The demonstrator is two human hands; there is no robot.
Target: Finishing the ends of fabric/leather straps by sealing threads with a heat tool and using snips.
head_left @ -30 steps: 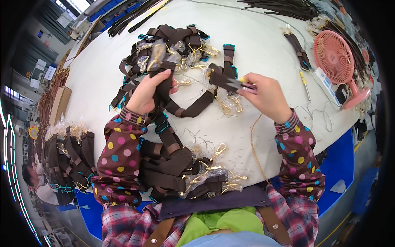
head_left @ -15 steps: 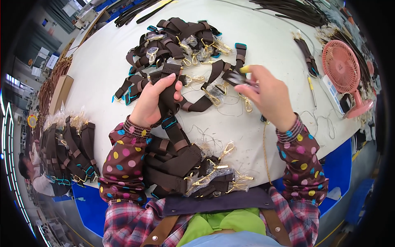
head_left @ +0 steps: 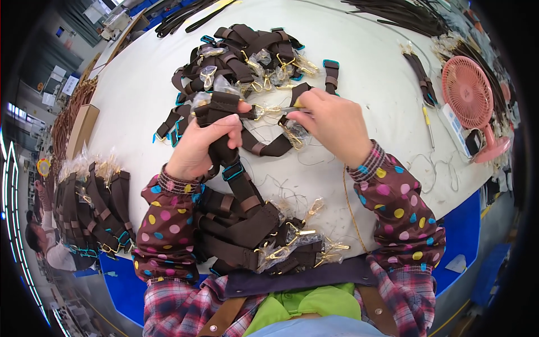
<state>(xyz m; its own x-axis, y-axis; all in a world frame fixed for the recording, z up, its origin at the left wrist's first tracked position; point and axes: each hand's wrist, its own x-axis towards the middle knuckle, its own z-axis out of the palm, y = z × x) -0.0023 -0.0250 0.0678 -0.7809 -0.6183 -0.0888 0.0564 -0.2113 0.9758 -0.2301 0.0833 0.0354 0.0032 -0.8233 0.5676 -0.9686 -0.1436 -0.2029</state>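
My left hand [head_left: 203,141] is closed round a dark brown webbing strap [head_left: 225,101], its folded end standing above the thumb. A gold snap hook [head_left: 259,112] in clear film juts rightward from it. In my right hand [head_left: 338,124] is a small metal tool, apparently thread snips [head_left: 288,109]; its tip touches or nearly touches the hook, and the grip is mostly hidden by my fingers. Something yellow shows at my index fingertip. The held strap runs down past a blue-edged buckle [head_left: 232,171] into a strap pile [head_left: 236,227] against my body.
A larger pile of straps [head_left: 236,62] with gold hooks lies beyond my hands. Bundled straps [head_left: 92,208] hang over the left table edge. At right stand a pink fan [head_left: 467,92] and a yellow-handled tool [head_left: 429,128]. A cord [head_left: 352,210] runs below my right hand.
My right hand has come left and inward, bringing the snips to the gold hook. My left hand has shifted slightly left and turned the strap end, exposing its wrapped hook.
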